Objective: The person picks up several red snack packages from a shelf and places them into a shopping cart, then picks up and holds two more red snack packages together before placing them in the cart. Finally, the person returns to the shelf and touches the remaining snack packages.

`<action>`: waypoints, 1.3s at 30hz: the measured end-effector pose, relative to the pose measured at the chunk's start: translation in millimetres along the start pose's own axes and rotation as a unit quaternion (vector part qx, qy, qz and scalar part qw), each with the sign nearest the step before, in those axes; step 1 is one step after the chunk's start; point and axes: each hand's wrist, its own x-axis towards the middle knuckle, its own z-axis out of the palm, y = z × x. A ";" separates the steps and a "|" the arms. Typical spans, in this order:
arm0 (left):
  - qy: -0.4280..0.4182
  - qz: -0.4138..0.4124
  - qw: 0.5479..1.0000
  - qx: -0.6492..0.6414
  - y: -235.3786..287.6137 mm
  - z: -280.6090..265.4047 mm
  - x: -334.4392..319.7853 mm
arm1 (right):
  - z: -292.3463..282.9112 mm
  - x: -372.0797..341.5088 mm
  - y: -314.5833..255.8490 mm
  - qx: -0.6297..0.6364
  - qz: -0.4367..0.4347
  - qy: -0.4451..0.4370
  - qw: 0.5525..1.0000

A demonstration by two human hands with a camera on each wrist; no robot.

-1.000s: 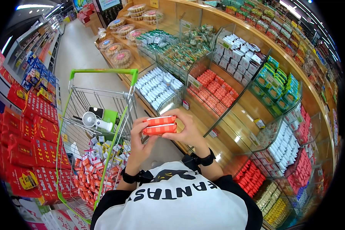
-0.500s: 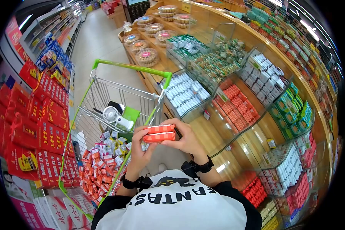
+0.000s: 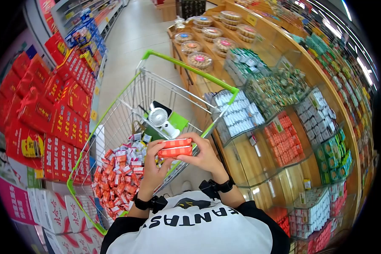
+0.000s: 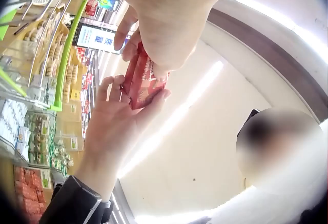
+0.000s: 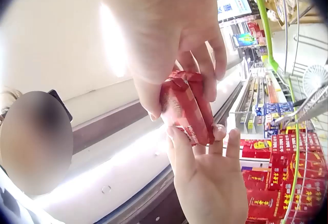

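Note:
Two small red-and-white checked snack packets [image 3: 175, 148], one above the other, are held in front of the chest. My left hand [image 3: 155, 163] grips their left end and my right hand [image 3: 204, 155] grips their right end. Thumbs are on the near side, with fingers around the far side. In the left wrist view the wrapper [image 4: 145, 80] looks deep red with pale print. The right wrist view shows the packets [image 5: 188, 108] side by side between both hands. Beyond the hands stands a green-edged shopping cart [image 3: 190, 73].
Heaped in the cart are many red and white packets [image 3: 118, 186], with a white handheld fan [image 3: 158, 117] farther up. Wooden display bins on the right hold red packets [image 3: 283, 139] and white packets [image 3: 237, 112]. Red gift boxes [image 3: 67, 118] line the left.
The view has swung left, so the cart and shelves have shifted right in the frame. Both hands keep the same hold on the packets.

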 end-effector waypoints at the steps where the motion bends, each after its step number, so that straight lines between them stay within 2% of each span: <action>1: 0.010 0.001 1.000 0.016 -1.6 -9.1 -2.9 | 9.5 5.2 -0.1 0.012 -0.001 -0.004 1.000; 6: 0.074 -0.029 0.995 0.052 -8.7 -48.6 -26.3 | 53.2 28.2 -0.2 0.032 0.015 -0.093 0.995; 13: 0.173 -0.095 0.973 0.117 -1.6 -92.9 -68.1 | 114.9 46.8 1.3 0.011 -0.023 -0.209 0.978; 19: 0.268 -0.115 0.945 0.152 10.5 -106.9 -92.4 | 152.2 54.6 -2.8 0.061 -0.025 -0.307 0.949; 21: 0.272 -0.138 0.935 0.181 12.5 -110.2 -102.3 | 163.1 54.2 1.6 0.093 -0.027 -0.310 0.946; 23: 0.302 -0.154 0.922 0.187 11.2 -111.0 -112.7 | 170.2 56.7 1.4 0.070 -0.050 -0.323 0.942; 27: 0.344 -0.164 0.914 0.141 23.3 -111.8 -112.2 | 186.3 60.1 1.8 0.067 -0.080 -0.357 0.928; 29: 0.365 -0.190 0.898 0.156 27.2 -111.0 -112.3 | 193.1 59.7 0.9 0.127 0.017 -0.357 0.925; 31: 0.377 -0.188 0.891 0.171 25.7 -109.5 -114.2 | 200.1 60.9 13.2 0.137 -0.006 -0.370 0.919; 33: 0.403 -0.184 0.883 0.155 22.5 -108.2 -115.6 | 204.6 64.5 19.8 0.172 0.046 -0.369 0.912; 35: 0.415 -0.196 0.878 0.134 18.9 -107.1 -116.5 | 208.7 70.8 24.4 0.167 0.048 -0.390 0.904; 37: 0.425 -0.212 0.873 0.112 17.8 -104.9 -116.6 | 215.0 74.6 28.5 0.179 0.108 -0.399 0.893; 39: 0.476 -0.240 0.844 0.068 16.0 -104.5 -112.7 | 224.7 72.6 35.6 0.181 0.096 -0.401 0.893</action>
